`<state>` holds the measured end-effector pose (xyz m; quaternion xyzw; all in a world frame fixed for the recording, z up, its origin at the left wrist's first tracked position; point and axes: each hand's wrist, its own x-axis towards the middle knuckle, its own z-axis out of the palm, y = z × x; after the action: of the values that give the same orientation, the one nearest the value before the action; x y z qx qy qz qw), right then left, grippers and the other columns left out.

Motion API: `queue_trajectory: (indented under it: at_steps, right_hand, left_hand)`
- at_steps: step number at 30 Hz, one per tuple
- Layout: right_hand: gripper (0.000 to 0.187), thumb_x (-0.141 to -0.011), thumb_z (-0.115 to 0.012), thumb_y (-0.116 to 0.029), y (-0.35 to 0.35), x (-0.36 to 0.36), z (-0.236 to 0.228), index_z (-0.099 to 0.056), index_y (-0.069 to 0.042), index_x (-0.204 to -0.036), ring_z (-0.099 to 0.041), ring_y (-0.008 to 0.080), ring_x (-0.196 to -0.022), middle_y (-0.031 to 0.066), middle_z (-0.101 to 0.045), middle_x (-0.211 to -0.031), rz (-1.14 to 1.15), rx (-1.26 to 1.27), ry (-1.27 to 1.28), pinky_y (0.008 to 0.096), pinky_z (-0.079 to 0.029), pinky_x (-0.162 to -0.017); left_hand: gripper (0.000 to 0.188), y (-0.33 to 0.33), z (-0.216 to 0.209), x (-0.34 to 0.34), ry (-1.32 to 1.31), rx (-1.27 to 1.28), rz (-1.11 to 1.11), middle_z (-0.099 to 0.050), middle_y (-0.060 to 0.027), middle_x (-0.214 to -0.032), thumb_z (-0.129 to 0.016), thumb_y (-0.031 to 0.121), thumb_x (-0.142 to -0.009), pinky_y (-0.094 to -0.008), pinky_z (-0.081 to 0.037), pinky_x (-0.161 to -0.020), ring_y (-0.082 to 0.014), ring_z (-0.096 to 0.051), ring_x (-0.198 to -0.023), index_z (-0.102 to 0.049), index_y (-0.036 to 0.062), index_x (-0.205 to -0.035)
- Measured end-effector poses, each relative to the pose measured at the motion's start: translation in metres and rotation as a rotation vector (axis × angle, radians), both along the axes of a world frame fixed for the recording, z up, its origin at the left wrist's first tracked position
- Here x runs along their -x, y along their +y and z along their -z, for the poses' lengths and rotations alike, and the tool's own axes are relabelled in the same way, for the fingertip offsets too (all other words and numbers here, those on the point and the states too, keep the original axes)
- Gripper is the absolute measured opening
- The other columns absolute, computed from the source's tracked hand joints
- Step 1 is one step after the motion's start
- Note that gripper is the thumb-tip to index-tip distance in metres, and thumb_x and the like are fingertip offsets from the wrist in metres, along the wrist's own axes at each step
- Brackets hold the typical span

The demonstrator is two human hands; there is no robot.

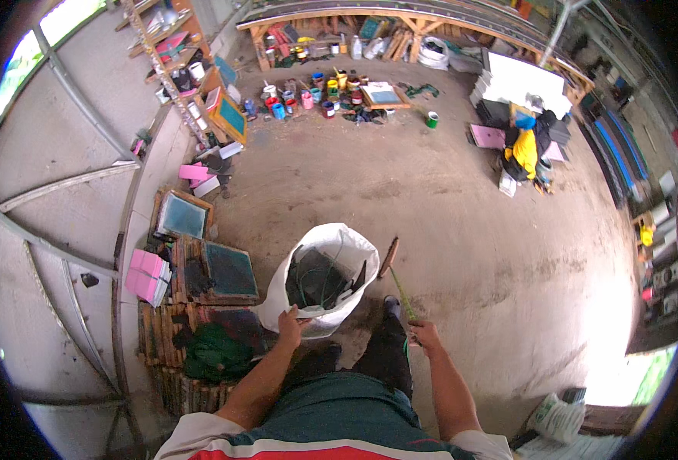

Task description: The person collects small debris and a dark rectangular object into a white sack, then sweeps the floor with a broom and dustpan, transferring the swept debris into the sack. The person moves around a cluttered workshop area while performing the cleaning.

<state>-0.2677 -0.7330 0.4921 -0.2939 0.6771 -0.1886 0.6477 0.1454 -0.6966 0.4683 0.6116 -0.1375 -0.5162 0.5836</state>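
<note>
A large white sack [276, 295] stands on the floor in front of me, its mouth wide, with dark scraps and thin green strands [320, 280] inside. My left hand [291, 326] is closed on the sack's near rim. To the right, my right hand [426, 337] grips the green handle of a broom [402, 291]. The brown broom head [390, 257] rests close to the sack's right side, just beyond my foot. What lies at the bottom of the sack is hidden.
Framed screens [232, 270] and a dark green cloth [218, 351] lie stacked at the left, beside pink bundles [147, 277]. Paint pots [307, 100] crowd the floor ahead, before a long wooden bench [416, 27]. White stacked sheets [519, 80] and yellow cloth [523, 149] stand far right.
</note>
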Motion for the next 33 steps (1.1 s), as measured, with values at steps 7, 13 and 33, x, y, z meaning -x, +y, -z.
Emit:
queue_trajectory:
  at_steps: [7, 13, 33]
  right_hand:
    - [0.035, -0.087, -0.060, -0.006, -0.145, 0.002, 0.017, -0.068, -0.001, -0.120, -0.058, 0.0170, -0.058, 0.0098, -0.065, -0.083, -0.252, 0.055, -0.140, 0.0345, -0.058, -0.053]
    - [0.033, -0.085, -0.058, -0.005, -0.245, -0.022, -0.015, -0.070, 0.001, -0.115, -0.061, 0.0160, -0.062, 0.0126, -0.065, -0.080, -0.742, 0.123, -0.179, 0.0338, -0.056, -0.052]
    - [0.013, -0.086, -0.066, -0.013, -0.204, -0.309, -0.023, -0.068, -0.001, -0.091, -0.048, 0.0165, -0.051, 0.0042, -0.047, -0.064, -0.970, -0.037, -0.060, 0.0444, -0.058, -0.054]
  left_hand:
    - [0.036, -0.015, 0.034, -0.039, 0.158, -0.092, -0.427, -0.057, -0.0154, -0.109, -0.059, 0.022, -0.097, -0.0484, -0.057, -0.079, -0.0312, -0.065, -0.091, -0.050, -0.0022, -0.122]
    - [0.041, 0.031, -0.011, 0.014, 0.071, -0.101, -0.712, -0.061, -0.0148, -0.108, -0.064, 0.022, -0.090, -0.0455, -0.054, -0.077, -0.0302, -0.064, -0.093, -0.053, -0.0022, -0.121]
    - [0.031, 0.142, -0.048, 0.129, 0.228, -0.006, -1.398, -0.064, -0.0163, -0.103, -0.053, 0.022, -0.097, -0.0476, -0.056, -0.083, -0.0340, -0.067, -0.090, -0.055, 0.0002, -0.119]
